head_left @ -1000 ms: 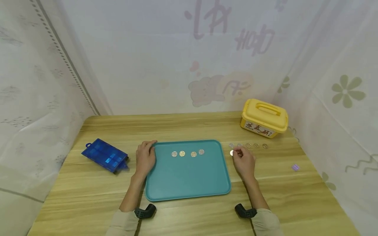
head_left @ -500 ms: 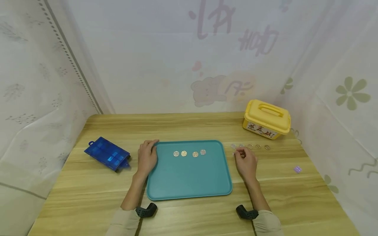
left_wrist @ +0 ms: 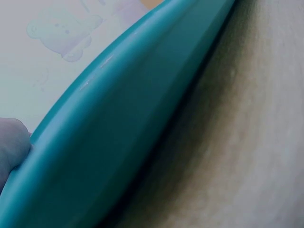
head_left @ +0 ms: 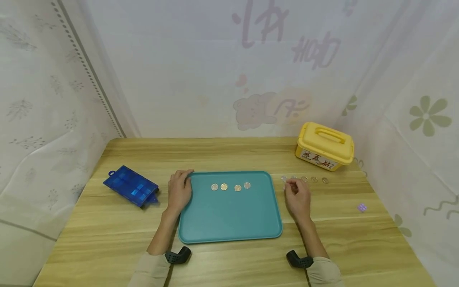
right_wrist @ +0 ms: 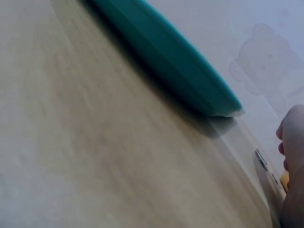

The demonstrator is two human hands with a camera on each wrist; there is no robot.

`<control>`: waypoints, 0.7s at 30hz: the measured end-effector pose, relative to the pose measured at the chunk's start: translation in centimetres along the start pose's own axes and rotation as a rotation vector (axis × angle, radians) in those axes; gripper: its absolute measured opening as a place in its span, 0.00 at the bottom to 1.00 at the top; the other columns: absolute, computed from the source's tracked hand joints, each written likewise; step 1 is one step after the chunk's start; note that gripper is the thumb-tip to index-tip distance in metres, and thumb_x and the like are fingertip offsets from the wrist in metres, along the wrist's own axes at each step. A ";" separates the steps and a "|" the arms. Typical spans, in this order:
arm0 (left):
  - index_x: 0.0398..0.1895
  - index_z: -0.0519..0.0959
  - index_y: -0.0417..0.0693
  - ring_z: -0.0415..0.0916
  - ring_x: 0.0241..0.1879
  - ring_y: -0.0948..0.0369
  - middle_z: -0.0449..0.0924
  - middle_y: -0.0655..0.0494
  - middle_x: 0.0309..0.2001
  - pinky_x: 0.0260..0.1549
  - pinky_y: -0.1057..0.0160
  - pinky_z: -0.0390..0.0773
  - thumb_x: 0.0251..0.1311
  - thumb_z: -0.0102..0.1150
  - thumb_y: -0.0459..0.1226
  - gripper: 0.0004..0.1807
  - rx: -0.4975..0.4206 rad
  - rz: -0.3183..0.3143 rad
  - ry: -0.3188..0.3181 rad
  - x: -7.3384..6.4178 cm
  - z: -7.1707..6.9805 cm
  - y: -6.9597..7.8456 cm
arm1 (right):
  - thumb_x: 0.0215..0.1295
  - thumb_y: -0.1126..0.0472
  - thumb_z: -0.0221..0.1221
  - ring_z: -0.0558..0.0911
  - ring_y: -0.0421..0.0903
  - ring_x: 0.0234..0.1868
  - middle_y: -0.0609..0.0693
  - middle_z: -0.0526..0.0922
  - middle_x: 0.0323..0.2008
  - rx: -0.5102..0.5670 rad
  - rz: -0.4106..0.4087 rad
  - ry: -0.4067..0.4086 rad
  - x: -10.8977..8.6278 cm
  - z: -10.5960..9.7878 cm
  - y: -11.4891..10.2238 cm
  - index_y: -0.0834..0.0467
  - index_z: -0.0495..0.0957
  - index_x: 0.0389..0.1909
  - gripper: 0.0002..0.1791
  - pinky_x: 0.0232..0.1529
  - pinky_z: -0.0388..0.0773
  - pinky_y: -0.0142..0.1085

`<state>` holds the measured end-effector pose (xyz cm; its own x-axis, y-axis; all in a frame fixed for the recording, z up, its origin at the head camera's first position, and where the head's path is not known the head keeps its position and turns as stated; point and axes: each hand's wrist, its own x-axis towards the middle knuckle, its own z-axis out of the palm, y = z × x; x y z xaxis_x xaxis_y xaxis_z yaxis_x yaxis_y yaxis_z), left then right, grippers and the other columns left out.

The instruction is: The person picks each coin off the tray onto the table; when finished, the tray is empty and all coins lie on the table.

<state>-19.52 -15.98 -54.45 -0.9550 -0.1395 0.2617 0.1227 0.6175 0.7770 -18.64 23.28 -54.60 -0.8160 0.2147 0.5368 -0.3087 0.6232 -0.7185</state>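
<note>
A teal tray point(head_left: 229, 219) lies on the wooden table with several coins in a row on it, one of them a gold-toned coin point(head_left: 224, 186). My left hand point(head_left: 180, 193) holds the tray's far left corner, a fingertip against the rim in the left wrist view. Right of the tray, my right hand point(head_left: 298, 199) is low over the table with fingers bent and thumb against the forefinger. It pinches a coin point(head_left: 284, 187), mostly hidden behind the fingertips. Just beyond that hand, several more coins point(head_left: 314, 179) lie in a row, partly covered by the fingers.
A yellow lidded box point(head_left: 324, 146) with a handle stands at the back right. The blue translucent case point(head_left: 130, 186) lies to the left of the tray. A small purple cube point(head_left: 362, 207) is at the far right. Patterned curtains point(head_left: 201, 79) surround the table.
The coin at my right fingertips showed more a second ago and is now mostly covered. The whole view has shifted slightly; my left hand and the tray keep their places.
</note>
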 end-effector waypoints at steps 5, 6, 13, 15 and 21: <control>0.57 0.80 0.40 0.69 0.49 0.43 0.77 0.39 0.53 0.55 0.42 0.63 0.70 0.50 0.29 0.16 -0.008 -0.001 0.007 -0.1 0.1 0.1 | 0.61 0.74 0.62 0.74 0.39 0.33 0.56 0.80 0.30 0.115 -0.117 -0.010 -0.4 0.9 -1.1 0.66 0.82 0.38 0.05 0.35 0.70 0.23; 0.57 0.81 0.40 0.69 0.49 0.42 0.77 0.39 0.52 0.55 0.42 0.63 0.70 0.50 0.29 0.16 -0.011 0.001 0.010 -0.1 0.2 0.1 | 0.62 0.74 0.61 0.74 0.40 0.34 0.56 0.80 0.31 0.136 -0.142 -0.026 -0.5 1.2 -1.5 0.67 0.82 0.38 0.05 0.35 0.71 0.24; 0.58 0.80 0.40 0.69 0.50 0.43 0.77 0.40 0.53 0.53 0.44 0.63 0.71 0.50 0.30 0.17 -0.014 0.007 0.002 0.1 0.0 0.0 | 0.58 0.73 0.64 0.75 0.46 0.34 0.53 0.80 0.28 0.144 -0.252 -0.138 -0.2 3.2 -3.9 0.65 0.83 0.38 0.07 0.40 0.70 0.34; 0.59 0.80 0.41 0.69 0.49 0.44 0.76 0.41 0.53 0.54 0.45 0.63 0.71 0.50 0.30 0.17 -0.017 -0.003 -0.005 0.1 0.0 -0.1 | 0.58 0.72 0.65 0.76 0.46 0.34 0.52 0.80 0.29 0.136 -0.257 -0.167 -0.1 3.5 -4.2 0.65 0.83 0.38 0.07 0.41 0.71 0.35; 0.60 0.79 0.42 0.68 0.50 0.45 0.76 0.41 0.53 0.54 0.46 0.62 0.71 0.50 0.31 0.17 -0.024 -0.023 -0.012 0.0 -0.1 0.0 | 0.59 0.68 0.66 0.77 0.47 0.36 0.53 0.83 0.31 0.096 -0.239 -0.258 -0.2 5.0 -5.2 0.64 0.83 0.39 0.07 0.42 0.74 0.40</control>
<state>-19.53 -16.02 -54.40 -0.9609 -0.1436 0.2369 0.1073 0.5953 0.7963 -19.31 16.21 -53.15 -0.8081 -0.1326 0.5739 -0.5397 0.5570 -0.6313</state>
